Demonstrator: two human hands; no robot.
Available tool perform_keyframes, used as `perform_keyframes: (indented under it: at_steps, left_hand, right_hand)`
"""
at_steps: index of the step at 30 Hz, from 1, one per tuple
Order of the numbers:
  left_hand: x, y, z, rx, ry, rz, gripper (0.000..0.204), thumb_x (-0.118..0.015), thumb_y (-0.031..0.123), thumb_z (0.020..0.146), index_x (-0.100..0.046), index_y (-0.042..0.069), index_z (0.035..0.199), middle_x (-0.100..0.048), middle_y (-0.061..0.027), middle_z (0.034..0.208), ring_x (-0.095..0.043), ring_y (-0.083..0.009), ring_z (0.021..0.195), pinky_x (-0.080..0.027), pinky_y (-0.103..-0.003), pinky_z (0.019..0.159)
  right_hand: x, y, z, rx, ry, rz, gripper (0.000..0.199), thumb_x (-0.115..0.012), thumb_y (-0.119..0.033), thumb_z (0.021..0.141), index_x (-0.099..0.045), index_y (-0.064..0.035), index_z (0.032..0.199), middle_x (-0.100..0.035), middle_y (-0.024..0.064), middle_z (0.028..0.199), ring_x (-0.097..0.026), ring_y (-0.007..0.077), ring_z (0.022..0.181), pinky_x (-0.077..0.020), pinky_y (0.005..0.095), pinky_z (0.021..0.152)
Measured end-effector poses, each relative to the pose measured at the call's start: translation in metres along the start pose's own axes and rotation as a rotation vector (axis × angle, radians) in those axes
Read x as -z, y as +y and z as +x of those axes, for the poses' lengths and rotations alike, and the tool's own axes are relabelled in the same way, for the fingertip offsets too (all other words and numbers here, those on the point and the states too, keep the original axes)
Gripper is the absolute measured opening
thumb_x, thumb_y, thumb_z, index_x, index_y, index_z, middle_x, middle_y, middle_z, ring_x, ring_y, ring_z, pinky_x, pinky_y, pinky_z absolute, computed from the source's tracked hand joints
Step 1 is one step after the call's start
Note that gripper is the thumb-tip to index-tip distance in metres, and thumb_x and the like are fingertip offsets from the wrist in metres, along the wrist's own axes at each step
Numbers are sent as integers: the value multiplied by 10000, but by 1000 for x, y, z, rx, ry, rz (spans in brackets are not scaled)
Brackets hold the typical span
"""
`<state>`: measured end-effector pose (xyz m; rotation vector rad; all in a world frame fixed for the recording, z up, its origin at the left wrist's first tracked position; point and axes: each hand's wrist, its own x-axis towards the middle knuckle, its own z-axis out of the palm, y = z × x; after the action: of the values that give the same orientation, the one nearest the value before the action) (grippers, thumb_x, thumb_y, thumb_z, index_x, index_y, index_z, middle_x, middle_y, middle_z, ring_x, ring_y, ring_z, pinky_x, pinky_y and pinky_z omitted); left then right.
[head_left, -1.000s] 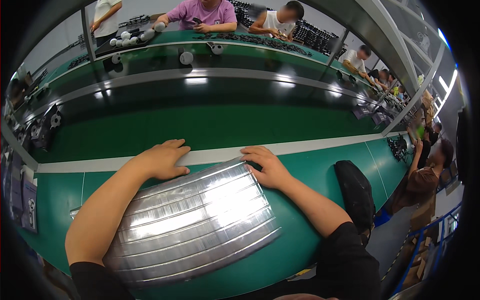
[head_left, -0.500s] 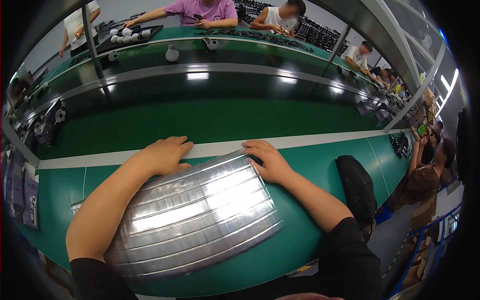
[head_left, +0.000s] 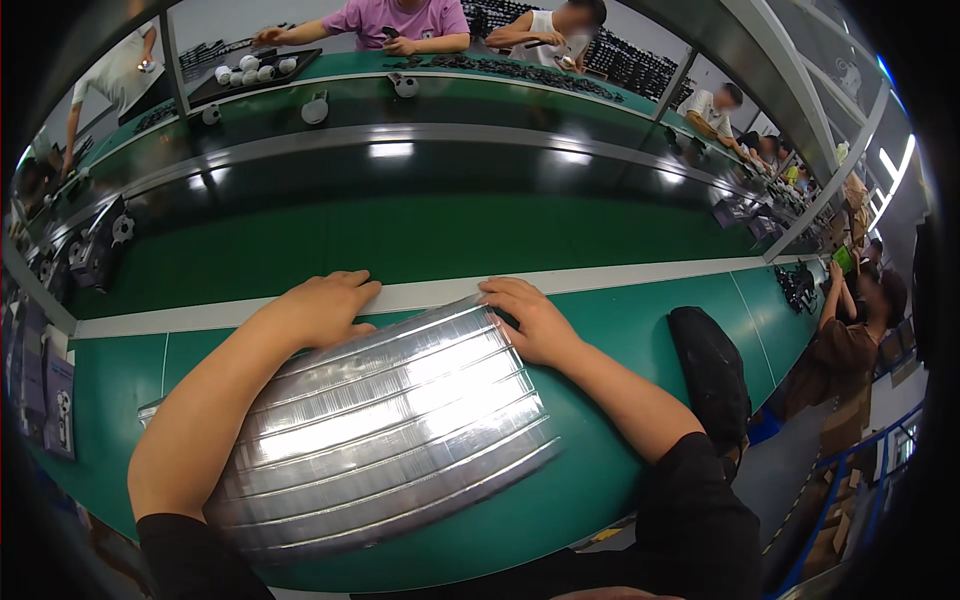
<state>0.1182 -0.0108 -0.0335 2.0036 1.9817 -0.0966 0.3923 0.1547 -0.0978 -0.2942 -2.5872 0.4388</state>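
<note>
On the green workbench (head_left: 620, 330), just this side of the white strip (head_left: 600, 277) that runs along the conveyor belt (head_left: 420, 235), lies a clear ribbed plastic tray (head_left: 385, 430), shiny and glaring under the lights. Head view only. The tray sits flat, tilted a bit in plan, its far edge next to the white strip, its near edge toward the person's body.

Left hand (head_left: 325, 308): palm down, fingers spread flat, resting at the tray's far left corner, fingertips reaching onto the white strip. Open, not gripping anything visible.

Right hand (head_left: 530, 320): at the tray's far right corner, fingers curled over the tray's edge, touching it. Whether it actually pinches the edge cannot be told; the fingertips are partly hidden.

Both forearms cross the tray's sides; black sleeves at the bottom.

Right of the tray, well apart on the workbench, a black bag (head_left: 712, 375). Left of the tray, at the bench's edge, grey cards or packets (head_left: 50, 400). Beyond the tray, across the belt, a second green bench with a dark tray of white round parts (head_left: 250, 72) and other people seated at work. Right of the tray, further off, another person (head_left: 850, 330) by the line.
</note>
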Motion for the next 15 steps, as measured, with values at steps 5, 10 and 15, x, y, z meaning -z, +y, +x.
perform_keyframes:
  at_steps: [5,10,15]
  left_hand:
    - [0,2,-1,0,0,16,604,-625,301,893,-427,47,1404,-354,-189,1494,-361,-345,1367,-334,-415,1117]
    - [4,3,0,3,12,7,600,-628,305,893,-434,41,1396,-365,-196,1486,-367,-349,1363,-341,-426,1112]
    - [-7,-9,-2,-26,31,17,596,-639,316,886,-444,34,1374,-374,-232,1465,-379,-382,1347,-356,-443,1096]
  right_hand:
    - [0,0,-1,-1,-3,4,281,-639,-125,848,-616,-34,1113,-575,151,1273,-510,347,1220,-416,431,1031]
    - [2,1,0,-14,-3,-1,279,-634,-130,848,-613,-33,1109,-572,154,1278,-509,351,1219,-413,432,1034]
    - [-4,-1,5,16,-11,-7,296,-637,-132,838,-603,-20,1109,-571,167,1278,-512,359,1215,-412,431,1033]
